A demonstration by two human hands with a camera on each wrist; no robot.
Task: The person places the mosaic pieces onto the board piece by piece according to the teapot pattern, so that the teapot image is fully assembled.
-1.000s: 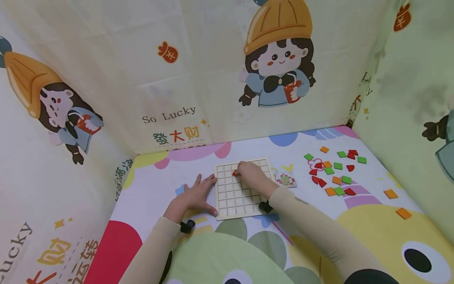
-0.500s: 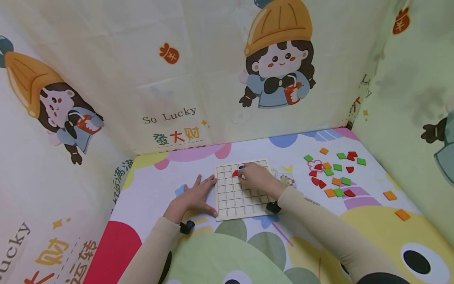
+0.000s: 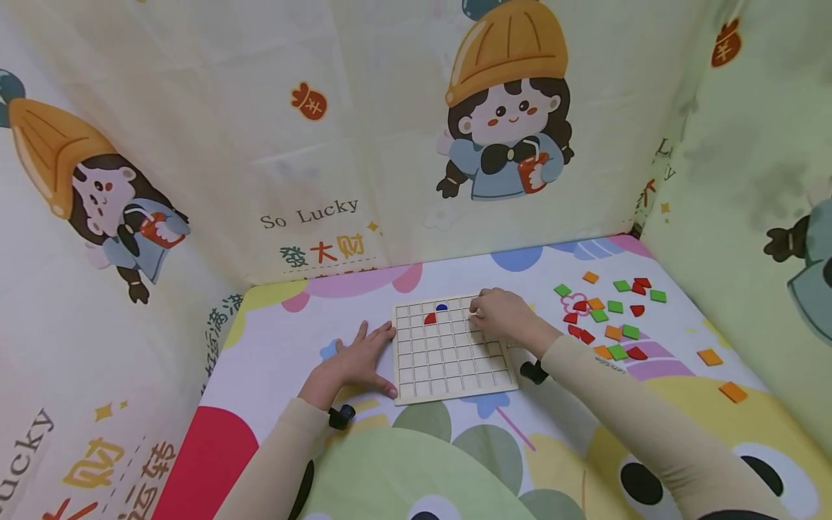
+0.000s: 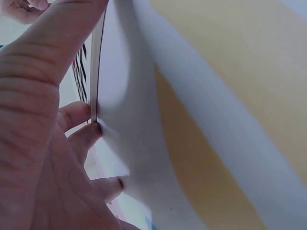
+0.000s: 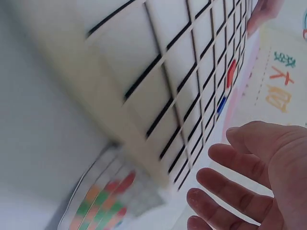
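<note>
A pale wooden grid board [image 3: 448, 363] lies on the table. In its upper cells sit a red fan-shaped tile [image 3: 430, 318] and a blue half-round tile [image 3: 442, 308]. My left hand [image 3: 354, 362] rests at the board's left side, fingers spread; in the left wrist view, fingertips [image 4: 86, 136] touch its edge. Over the board's upper right corner hovers my right hand [image 3: 508, 318]. The right wrist view shows its fingers [image 5: 235, 191] loosely bent with nothing between them. A small pattern card [image 5: 100, 201] lies beside the board there; the right hand and forearm hide it in the head view.
Loose red, green [image 3: 614, 308] and orange tiles are scattered on the right of the table. Two orange tiles [image 3: 733, 392] lie apart near the right edge. Printed cloth walls [image 3: 390, 144] stand behind the table and at both sides.
My right hand has moved off the red and blue tiles toward the right, leaving both in view on the board. The left hand has stayed at the board's edge.
</note>
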